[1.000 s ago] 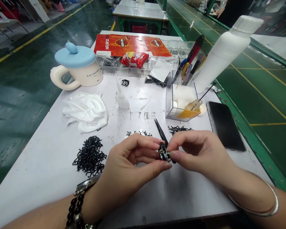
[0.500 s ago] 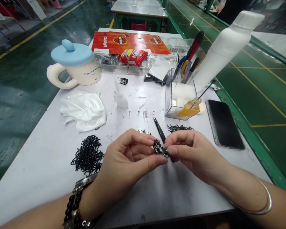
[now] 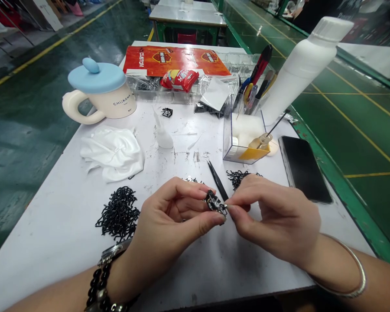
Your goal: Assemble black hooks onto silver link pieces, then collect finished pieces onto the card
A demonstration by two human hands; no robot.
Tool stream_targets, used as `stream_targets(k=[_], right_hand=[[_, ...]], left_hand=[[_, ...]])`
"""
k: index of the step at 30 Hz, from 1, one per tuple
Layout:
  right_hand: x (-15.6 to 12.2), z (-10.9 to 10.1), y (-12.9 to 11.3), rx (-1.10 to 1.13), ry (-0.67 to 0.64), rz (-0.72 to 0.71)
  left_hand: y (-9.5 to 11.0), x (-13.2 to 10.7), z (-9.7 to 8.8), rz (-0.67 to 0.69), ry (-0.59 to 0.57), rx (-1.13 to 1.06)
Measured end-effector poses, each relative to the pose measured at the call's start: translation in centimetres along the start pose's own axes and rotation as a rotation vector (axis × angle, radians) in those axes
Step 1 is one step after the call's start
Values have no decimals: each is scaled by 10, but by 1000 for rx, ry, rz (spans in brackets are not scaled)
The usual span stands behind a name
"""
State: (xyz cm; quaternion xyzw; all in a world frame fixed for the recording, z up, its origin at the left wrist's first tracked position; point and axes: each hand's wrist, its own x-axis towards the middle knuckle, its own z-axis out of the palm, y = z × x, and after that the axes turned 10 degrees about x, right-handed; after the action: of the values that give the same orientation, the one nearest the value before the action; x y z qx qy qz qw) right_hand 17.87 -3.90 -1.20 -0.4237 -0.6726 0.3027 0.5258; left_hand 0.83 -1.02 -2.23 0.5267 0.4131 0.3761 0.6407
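Observation:
A small black-and-silver part (image 3: 215, 202) is held at its edges between the thumb and fingers of my left hand (image 3: 169, 223). My right hand (image 3: 277, 216) pinches at the part's right edge, thumb against forefinger; a tiny shiny bit shows there, but what the fingertips grip is too small to make out. Black tweezers (image 3: 217, 180) lie on the table just behind the part. To the left is a heap of small black curved pieces (image 3: 118, 213). A second heap of black pieces (image 3: 237, 177) is partly covered by my right hand. Small silver pieces (image 3: 191, 179) show behind my left fingers.
Left stand a lidded mug (image 3: 117, 102) and a crumpled white cloth (image 3: 113, 154). A small dropper bottle (image 3: 164, 136) is mid-table. Right are a clear tool box (image 3: 228, 147), a tall white bottle (image 3: 300, 73) and a phone (image 3: 307, 169). A similar black-and-silver piece (image 3: 167, 112) lies further back.
My right hand has turned and risen slightly, its fingers now pinching the part's right edge more from the side. The left hand keeps its hold; the view has shifted a little.

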Motion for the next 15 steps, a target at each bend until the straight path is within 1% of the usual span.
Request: stream_targets(k=[2,10,15], right_hand=[[0,0,0,-3,7,-17],[0,1,-2,-12,8,7],[1,-1,-2,-67,-20,-19]], left_hand=[[0,-1,0,4,7,8],[1,0,3,23,0,38],[-1,0,2,81,0,80]])
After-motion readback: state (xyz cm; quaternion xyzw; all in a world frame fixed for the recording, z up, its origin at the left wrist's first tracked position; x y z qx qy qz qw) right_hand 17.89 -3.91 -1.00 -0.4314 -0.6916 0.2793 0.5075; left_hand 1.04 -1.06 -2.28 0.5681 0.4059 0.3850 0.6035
